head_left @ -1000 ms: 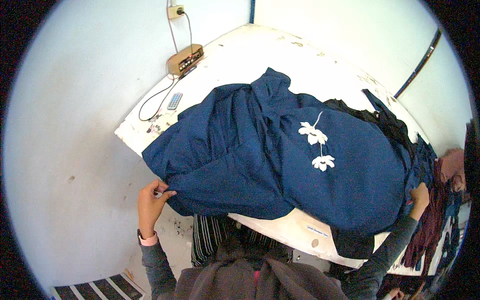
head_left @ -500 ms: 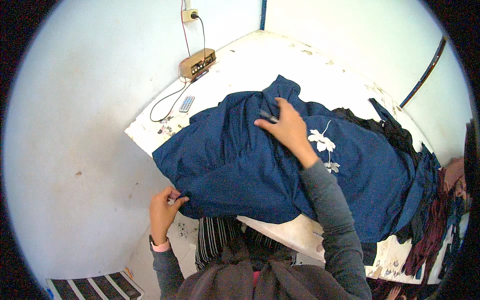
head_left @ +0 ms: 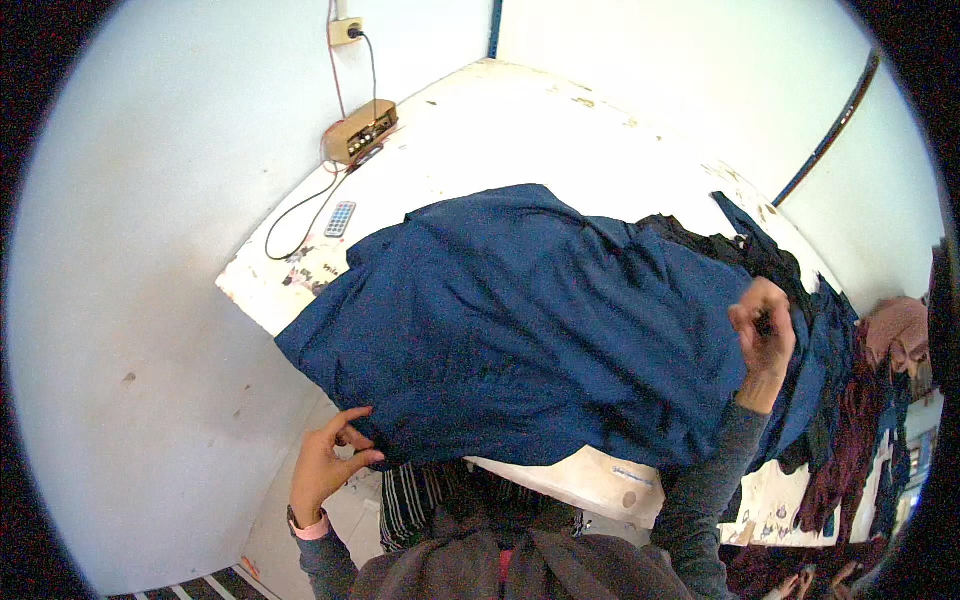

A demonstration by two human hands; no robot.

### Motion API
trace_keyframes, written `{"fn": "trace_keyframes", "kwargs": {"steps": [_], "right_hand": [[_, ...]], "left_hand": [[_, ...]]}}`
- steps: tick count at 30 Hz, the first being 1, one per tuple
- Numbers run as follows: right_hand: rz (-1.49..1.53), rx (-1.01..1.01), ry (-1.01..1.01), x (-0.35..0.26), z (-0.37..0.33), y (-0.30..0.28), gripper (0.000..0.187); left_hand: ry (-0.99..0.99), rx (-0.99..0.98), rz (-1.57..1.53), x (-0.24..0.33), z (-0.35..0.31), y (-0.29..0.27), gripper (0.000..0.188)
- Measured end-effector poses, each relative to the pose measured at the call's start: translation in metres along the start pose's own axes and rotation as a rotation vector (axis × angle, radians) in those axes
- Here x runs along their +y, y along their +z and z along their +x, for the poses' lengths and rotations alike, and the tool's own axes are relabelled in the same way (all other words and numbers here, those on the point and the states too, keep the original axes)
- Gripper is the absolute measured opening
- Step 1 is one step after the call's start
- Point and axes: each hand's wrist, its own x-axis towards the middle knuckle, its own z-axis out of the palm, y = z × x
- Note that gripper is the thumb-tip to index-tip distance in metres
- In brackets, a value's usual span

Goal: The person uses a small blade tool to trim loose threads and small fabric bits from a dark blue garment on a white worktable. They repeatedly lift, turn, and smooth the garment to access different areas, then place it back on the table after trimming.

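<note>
A large dark blue cloth garment [head_left: 470,330] is spread over the white table, its near edge hanging past the front. At its near left corner is my left hand [head_left: 325,462], thumb and forefinger apart in a curve, fingertips touching the cloth's edge. My right hand [head_left: 765,325] is over the right part of the garment with its fingers curled in. Whatever lies inside those fingers is hidden. No white flower print shows on the cloth now.
On the white table [head_left: 440,130] stand a brown box with knobs [head_left: 362,133] and a small remote [head_left: 340,219], with a black cable looping nearby. Black cloth [head_left: 690,236] lies at the far right. Maroon cloth [head_left: 840,455] hangs off the right side. A person's hand [head_left: 797,583] shows at lower right.
My right hand has swept right from the garment's middle, and the blue cloth now lies flatter over the white flowers. My left hand's thumb and forefinger have come apart from their pinch.
</note>
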Motion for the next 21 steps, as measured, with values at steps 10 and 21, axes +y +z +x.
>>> {"fn": "trace_keyframes", "kwargs": {"steps": [10, 21], "right_hand": [[-0.919, -0.266, 0.211, 0.087, 0.023, 0.153, 0.050], [-0.488, -0.279, 0.202, 0.074, -0.008, 0.179, 0.018]], "left_hand": [[-0.028, 0.071, 0.090, 0.074, 0.012, 0.008, 0.030], [0.380, 0.222, -0.022, 0.121, 0.043, 0.035, 0.043]]}}
